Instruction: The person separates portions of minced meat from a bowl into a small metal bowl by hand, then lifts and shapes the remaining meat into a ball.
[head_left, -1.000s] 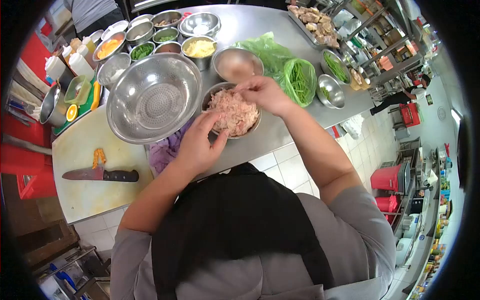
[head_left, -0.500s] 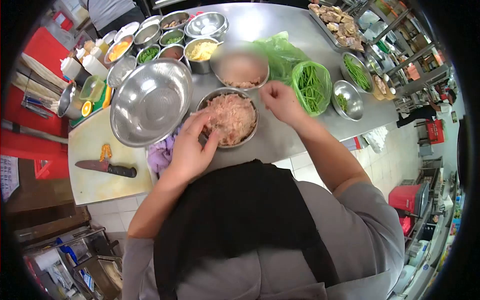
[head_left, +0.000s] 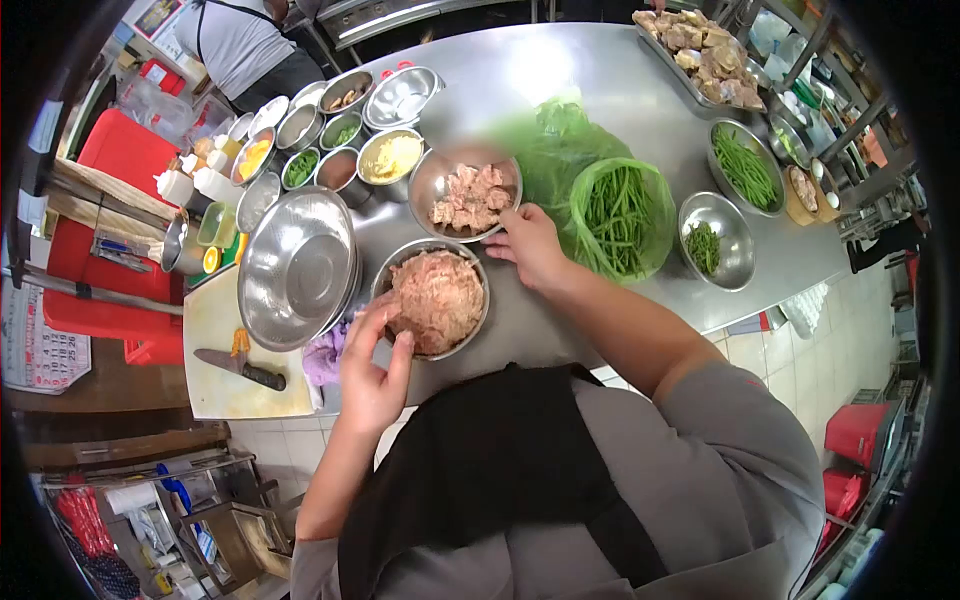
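A metal bowl of minced meat [head_left: 437,300] stands on the steel table in front of me. My left hand [head_left: 372,370] is at its left side, thumb and fingers apart, fingertips by the rim, with nothing in the grasp. Just behind it is a second metal bowl [head_left: 420,195] with chunks of pale pink meat [head_left: 472,197] in it. My right hand [head_left: 530,247] has hold of this bowl's right rim, the thumb at the edge and the fingers low against its side. Right of that hand, a green plastic bag [head_left: 655,225] holds green beans [head_left: 613,215].
Left of the mince sits a large perforated metal bowl [head_left: 298,270]. A knife [head_left: 262,376] lies on the cutting board [head_left: 225,400]. Several small ingredient bowls and squeeze bottles [head_left: 215,185] stand back left. Two bowls with greens [head_left: 735,255] and a meat tray [head_left: 715,75] are at right.
My right hand has come down and back toward me onto the rim of the meat-chunk bowl. My left fingers have drawn off the mince to the bowl's edge. The camera view has shifted.
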